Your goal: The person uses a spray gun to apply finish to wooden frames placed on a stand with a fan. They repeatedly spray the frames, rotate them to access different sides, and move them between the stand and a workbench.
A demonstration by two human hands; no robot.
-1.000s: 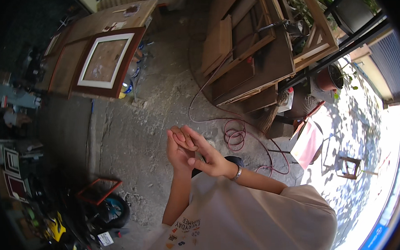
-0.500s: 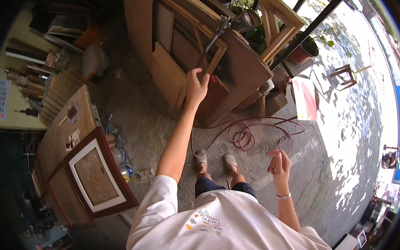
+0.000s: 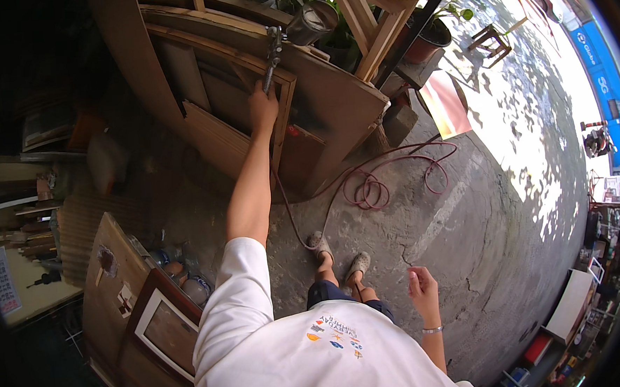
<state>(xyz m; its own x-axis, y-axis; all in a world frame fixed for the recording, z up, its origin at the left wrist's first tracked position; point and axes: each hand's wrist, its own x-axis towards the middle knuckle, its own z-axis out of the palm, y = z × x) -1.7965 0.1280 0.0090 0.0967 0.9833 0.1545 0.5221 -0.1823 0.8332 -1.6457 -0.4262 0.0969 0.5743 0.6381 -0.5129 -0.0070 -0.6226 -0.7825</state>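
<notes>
My left hand (image 3: 263, 110) reaches out ahead, its fingers wrapped around the handle of a metal spray gun (image 3: 273, 54). The gun is at the upper edge of a brown panel (image 3: 340, 97), with a grey metal cup (image 3: 312, 23) at its head. Below my hand, a dark red hose (image 3: 286, 203) hangs down to the floor. My right hand (image 3: 424, 290) is held low at my right side, fingers loosely curled in, with nothing seen in it.
Wooden frames and boards (image 3: 226, 138) lean together in front of me. The hose lies in loops (image 3: 370, 190) on the concrete floor. At left stands a worktable (image 3: 112, 298) bearing a brown-and-white frame (image 3: 166, 327). A pale sheet (image 3: 444, 104) and a small wooden stool (image 3: 490, 45) are at right.
My left hand has moved from just below the spray gun onto its handle and closed there. My right hand has lowered, its index finger now curled in. The view has turned to the right.
</notes>
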